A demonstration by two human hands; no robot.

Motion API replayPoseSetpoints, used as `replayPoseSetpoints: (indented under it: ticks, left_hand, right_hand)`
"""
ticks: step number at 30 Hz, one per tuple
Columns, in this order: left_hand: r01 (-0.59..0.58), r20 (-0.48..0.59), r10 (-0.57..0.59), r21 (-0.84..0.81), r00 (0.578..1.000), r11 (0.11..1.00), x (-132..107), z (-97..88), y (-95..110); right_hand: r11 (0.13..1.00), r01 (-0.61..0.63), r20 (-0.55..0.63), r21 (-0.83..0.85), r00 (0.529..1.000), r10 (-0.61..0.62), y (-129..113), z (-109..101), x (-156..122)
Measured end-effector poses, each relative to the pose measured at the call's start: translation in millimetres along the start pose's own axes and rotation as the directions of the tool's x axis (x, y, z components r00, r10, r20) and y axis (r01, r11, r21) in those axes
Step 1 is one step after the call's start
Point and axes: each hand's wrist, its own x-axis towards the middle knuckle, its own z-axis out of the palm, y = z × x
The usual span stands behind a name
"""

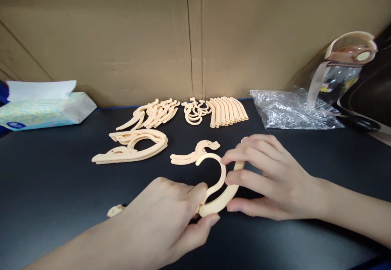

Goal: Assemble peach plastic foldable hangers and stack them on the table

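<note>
My left hand pinches the near end of cream plastic curved pieces, a thin hook over a thicker arm, low on the black table. My right hand grips the same pieces from the right, fingertips on the hook's curve and the thick arm. Another cream arm piece lies just behind them. A small cream end pokes out from under my left wrist.
Behind lie a stack of large curved arms, a row of arm pieces, small hooks and a row of bent tubes. Tissue pack far left, crumpled clear bag and bottle right, cardboard wall behind.
</note>
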Motion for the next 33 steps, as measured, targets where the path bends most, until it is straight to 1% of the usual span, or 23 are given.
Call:
replayPoseSetpoints:
  ticks: [6,12,18,22,27,33]
  left_hand:
    - [0.0,-0.009,0.0,0.017,1.0,1.0,0.7,-1.7,2.0]
    - [0.004,0.008,-0.004,0.021,1.0,1.0,0.0,-2.6,1.9]
    - [0.006,0.003,-0.006,0.027,1.0,1.0,-2.1,-3.5,1.4]
    - [0.012,0.01,-0.013,0.032,1.0,0.999,-0.9,-3.7,0.9]
    - [0.016,0.02,-0.016,0.015,1.0,1.0,-1.3,-2.1,0.0]
    - [0.008,0.019,-0.009,0.025,1.0,1.0,-1.0,-2.0,0.0]
  right_hand:
    - [1.0,0.015,0.008,0.006,1.0,-0.015,-0.2,2.5,0.1]
    - [0.999,0.03,0.022,-0.021,0.999,-0.03,-0.1,2.6,-0.1]
    - [0.999,0.019,0.03,-0.031,0.999,-0.018,0.2,1.7,-1.0]
    - [1.0,0.009,0.009,-0.022,1.0,-0.009,-1.0,1.9,-1.7]
    - [0.995,-0.008,-0.053,-0.098,0.999,0.003,-3.7,0.1,-2.8]
    - [0.998,0.04,-0.053,-0.055,0.998,-0.043,-1.7,1.4,-3.9]
